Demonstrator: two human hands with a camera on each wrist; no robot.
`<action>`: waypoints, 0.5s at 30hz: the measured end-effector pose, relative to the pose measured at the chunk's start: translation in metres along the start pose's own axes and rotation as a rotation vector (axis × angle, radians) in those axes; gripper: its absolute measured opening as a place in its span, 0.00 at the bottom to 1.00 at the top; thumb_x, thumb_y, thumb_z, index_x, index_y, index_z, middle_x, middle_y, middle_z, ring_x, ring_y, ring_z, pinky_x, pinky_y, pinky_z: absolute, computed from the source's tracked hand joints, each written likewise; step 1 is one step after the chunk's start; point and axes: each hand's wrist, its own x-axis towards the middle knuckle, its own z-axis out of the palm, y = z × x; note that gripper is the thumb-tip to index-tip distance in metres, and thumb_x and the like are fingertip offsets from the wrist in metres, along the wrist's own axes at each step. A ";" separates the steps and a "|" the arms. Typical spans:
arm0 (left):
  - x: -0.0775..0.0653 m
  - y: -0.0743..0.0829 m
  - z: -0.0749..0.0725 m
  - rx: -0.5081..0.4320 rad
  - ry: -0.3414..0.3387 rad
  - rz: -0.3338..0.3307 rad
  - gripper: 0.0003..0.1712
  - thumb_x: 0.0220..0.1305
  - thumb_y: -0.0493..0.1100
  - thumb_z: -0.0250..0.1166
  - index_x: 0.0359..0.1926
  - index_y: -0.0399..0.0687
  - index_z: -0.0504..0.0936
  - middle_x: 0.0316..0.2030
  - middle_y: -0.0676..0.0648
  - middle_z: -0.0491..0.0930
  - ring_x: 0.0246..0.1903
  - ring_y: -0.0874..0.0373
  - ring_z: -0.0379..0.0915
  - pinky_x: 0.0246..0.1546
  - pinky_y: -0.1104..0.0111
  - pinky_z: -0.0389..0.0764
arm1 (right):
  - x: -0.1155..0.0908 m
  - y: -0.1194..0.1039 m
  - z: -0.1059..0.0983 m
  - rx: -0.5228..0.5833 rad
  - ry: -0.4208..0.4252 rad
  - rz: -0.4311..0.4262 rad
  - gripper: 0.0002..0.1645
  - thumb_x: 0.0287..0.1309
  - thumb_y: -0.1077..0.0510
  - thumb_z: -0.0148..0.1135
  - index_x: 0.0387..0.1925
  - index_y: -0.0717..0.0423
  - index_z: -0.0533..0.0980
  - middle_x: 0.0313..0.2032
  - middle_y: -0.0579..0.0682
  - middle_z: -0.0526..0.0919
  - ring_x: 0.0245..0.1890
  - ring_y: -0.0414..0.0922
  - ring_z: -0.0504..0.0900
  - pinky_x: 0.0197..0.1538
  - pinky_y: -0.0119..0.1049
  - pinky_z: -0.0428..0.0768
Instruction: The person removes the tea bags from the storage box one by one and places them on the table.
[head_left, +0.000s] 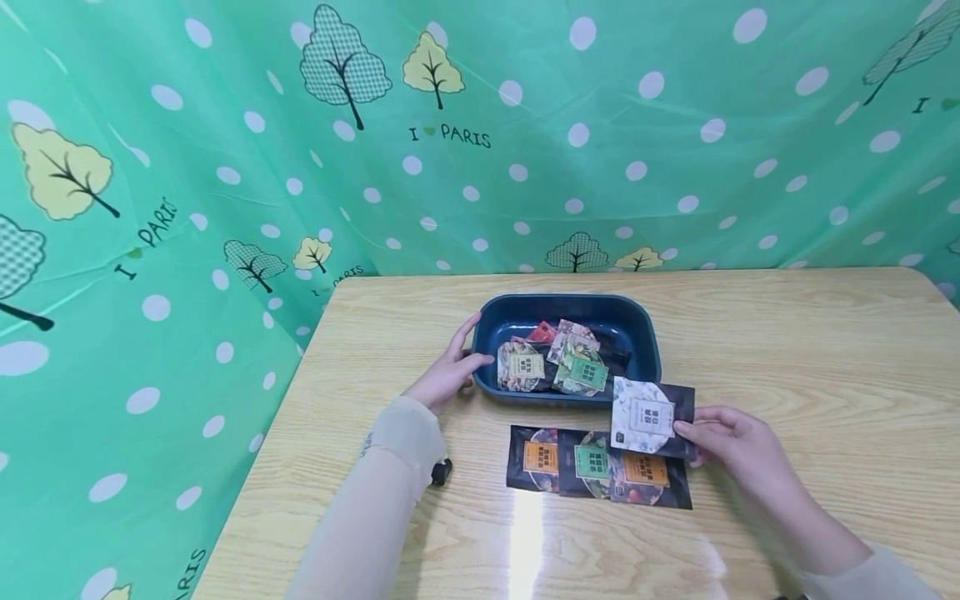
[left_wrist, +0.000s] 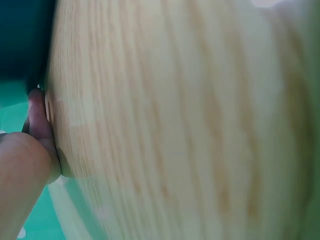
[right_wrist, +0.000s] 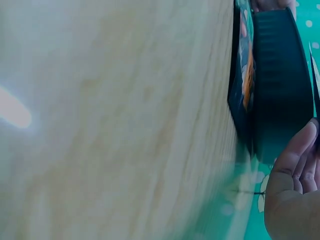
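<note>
My right hand (head_left: 731, 442) pinches a black packet with a white floral front (head_left: 643, 417) by its right side, thumb on top. The packet is over the front right rim of a dark blue basin (head_left: 570, 304). At the basin's left end, my left hand (head_left: 448, 371) holds the wall, thumb at the rim and fingers along the outside. Inside lie several packets, among them a green-labelled packet (head_left: 587, 373) and a cream-labelled packet (head_left: 525, 367). In front lie an orange-labelled packet (head_left: 536, 458), a green-labelled packet (head_left: 592, 462) and another orange-labelled packet (head_left: 648, 479), side by side and overlapping.
The wooden table (head_left: 810, 350) reaches back to a green patterned curtain (head_left: 525, 192). A small black object (head_left: 442, 472) shows beside my left sleeve. Light glares on the tabletop near the front.
</note>
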 end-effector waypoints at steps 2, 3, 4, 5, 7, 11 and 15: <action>0.000 0.000 0.000 -0.007 -0.003 -0.001 0.45 0.68 0.41 0.59 0.74 0.84 0.48 0.65 0.38 0.62 0.34 0.59 0.62 0.34 0.70 0.62 | -0.002 0.004 -0.004 -0.002 -0.007 0.012 0.22 0.63 0.57 0.64 0.51 0.70 0.75 0.29 0.33 0.84 0.26 0.38 0.82 0.36 0.30 0.81; 0.000 0.000 0.000 -0.010 -0.005 -0.001 0.46 0.68 0.41 0.59 0.74 0.84 0.48 0.65 0.38 0.62 0.32 0.59 0.60 0.33 0.71 0.62 | -0.003 0.007 -0.006 -0.003 -0.013 0.016 0.23 0.63 0.57 0.64 0.52 0.71 0.75 0.30 0.33 0.84 0.26 0.39 0.82 0.36 0.30 0.81; 0.000 0.000 0.000 -0.015 -0.006 -0.003 0.46 0.68 0.41 0.59 0.74 0.84 0.48 0.65 0.38 0.62 0.31 0.59 0.59 0.33 0.71 0.61 | -0.005 0.009 -0.009 -0.009 -0.016 0.021 0.22 0.63 0.56 0.64 0.52 0.70 0.75 0.30 0.34 0.84 0.26 0.39 0.82 0.36 0.30 0.81; 0.001 -0.001 0.000 -0.015 -0.006 -0.003 0.46 0.68 0.41 0.59 0.74 0.84 0.48 0.65 0.38 0.61 0.31 0.59 0.58 0.32 0.71 0.61 | -0.006 0.011 -0.011 -0.029 -0.016 0.024 0.23 0.64 0.55 0.64 0.51 0.69 0.75 0.30 0.34 0.84 0.26 0.39 0.81 0.36 0.30 0.80; 0.001 -0.001 0.001 -0.015 -0.006 0.000 0.45 0.68 0.41 0.59 0.74 0.84 0.48 0.64 0.38 0.62 0.30 0.60 0.58 0.32 0.71 0.61 | -0.008 0.015 -0.016 -0.058 -0.016 0.031 0.22 0.64 0.54 0.64 0.51 0.69 0.76 0.29 0.35 0.84 0.25 0.40 0.81 0.36 0.30 0.79; 0.001 0.000 0.001 -0.015 -0.004 0.001 0.45 0.68 0.40 0.59 0.74 0.84 0.48 0.64 0.38 0.62 0.30 0.60 0.58 0.32 0.71 0.61 | -0.012 0.022 -0.025 -0.111 -0.029 0.034 0.21 0.64 0.54 0.64 0.50 0.68 0.77 0.29 0.36 0.83 0.24 0.40 0.81 0.36 0.31 0.78; 0.000 0.000 0.001 -0.019 -0.002 0.002 0.46 0.68 0.40 0.59 0.74 0.84 0.48 0.63 0.38 0.63 0.29 0.59 0.57 0.31 0.71 0.61 | -0.015 0.029 -0.033 -0.156 -0.073 0.041 0.24 0.65 0.55 0.62 0.53 0.72 0.75 0.30 0.37 0.84 0.25 0.40 0.80 0.36 0.31 0.77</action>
